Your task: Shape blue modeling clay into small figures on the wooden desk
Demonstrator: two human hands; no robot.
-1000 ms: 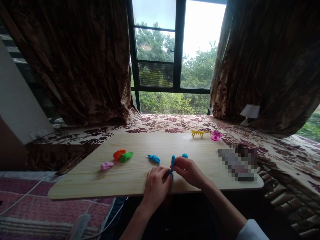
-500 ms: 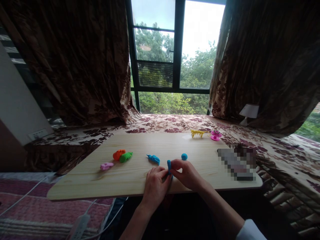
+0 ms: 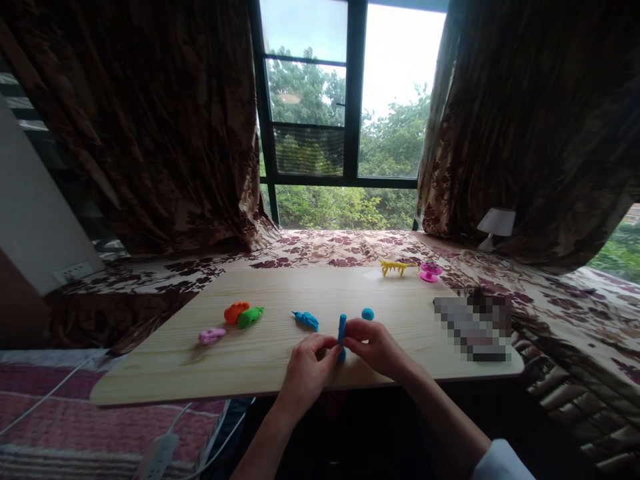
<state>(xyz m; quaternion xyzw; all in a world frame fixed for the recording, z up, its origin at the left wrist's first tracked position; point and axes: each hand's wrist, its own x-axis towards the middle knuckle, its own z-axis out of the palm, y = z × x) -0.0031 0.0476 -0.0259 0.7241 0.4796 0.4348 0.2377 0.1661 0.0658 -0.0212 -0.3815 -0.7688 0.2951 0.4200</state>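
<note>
A blue clay stick point(image 3: 342, 328) stands upright near the front edge of the wooden board point(image 3: 280, 293). My left hand point(image 3: 306, 370) pinches its lower end. My right hand point(image 3: 376, 347) grips it higher up with closed fingers. A small blue clay ball point(image 3: 368, 313) lies just behind my right hand. A blue clay figure point(image 3: 306, 320) lies behind my left hand.
Orange point(image 3: 235, 310), green point(image 3: 250, 315) and pink point(image 3: 211, 335) clay pieces lie on the board's left. A yellow toothed tool point(image 3: 396, 267) and a pink piece point(image 3: 431, 271) sit at the far right corner. A power strip point(image 3: 157, 457) lies on the rug below.
The blue stick was bent over and lower half a second ago; now it stands upright again between both hands. The view has shifted slightly.
</note>
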